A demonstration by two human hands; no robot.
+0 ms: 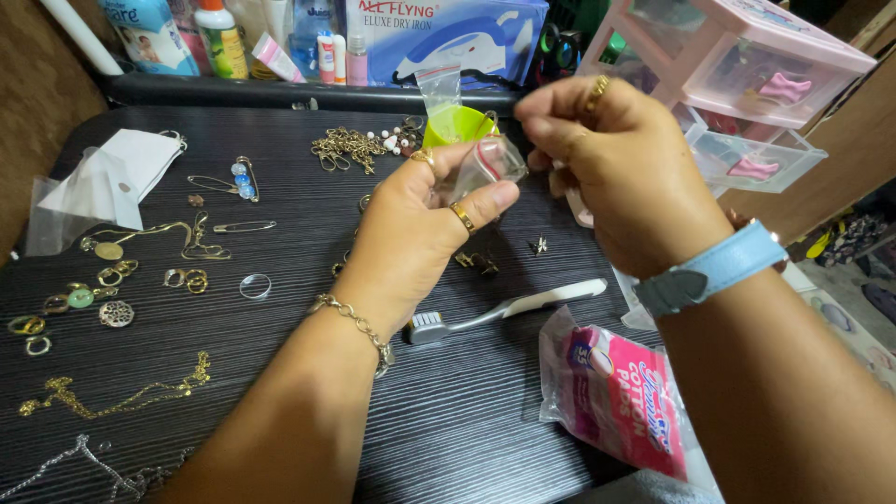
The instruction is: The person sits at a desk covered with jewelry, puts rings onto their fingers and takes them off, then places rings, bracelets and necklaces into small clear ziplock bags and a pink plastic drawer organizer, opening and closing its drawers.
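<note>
My left hand (411, 233) pinches a small clear zip bag (485, 166) between thumb and fingers, above the dark wood-grain table (280, 308). It wears gold rings and a chain bracelet. My right hand (611, 159) is closed at the bag's upper edge, fingers pinched together; whether it holds something small is hidden. It wears a gold ring and a light blue wrist strap (714, 271). Behind the hands stands a lime green cup (457, 126) with another clear bag (439, 89) in it.
Gold chains (121, 397), rings (191, 278), safety pins (224, 182) and pendants lie across the table's left. A white toothbrush (509, 306) lies under my hands, a pink pack of cotton pads (621, 397) at right. Pink plastic drawers (747, 75), bottles and a box stand behind.
</note>
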